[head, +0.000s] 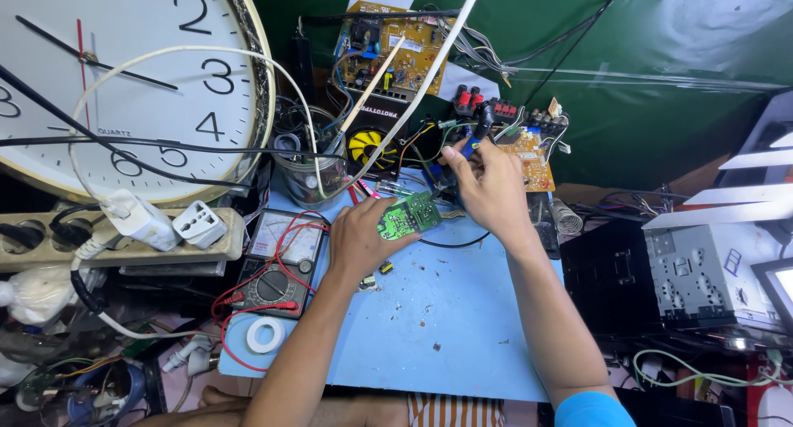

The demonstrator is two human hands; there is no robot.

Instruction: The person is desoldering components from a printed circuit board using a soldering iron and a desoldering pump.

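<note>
Right hand's (pixel 489 186) grip: dark tool (pixel 482 121), seemingly, half hidden.

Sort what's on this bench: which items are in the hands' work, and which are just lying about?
In hand:
- left hand holding small green circuit board
- right hand gripping dark blue-tipped tool

Lying about:
- analog multimeter with red leads
- wall clock
- power strip
- solder roll
- glass jar
- orange-brown circuit board

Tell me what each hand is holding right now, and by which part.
The left hand grips the small green circuit board by its left edge. The right hand pinches a dark, blue-tipped tool near its lower end; exactly what it is cannot be told.
</note>
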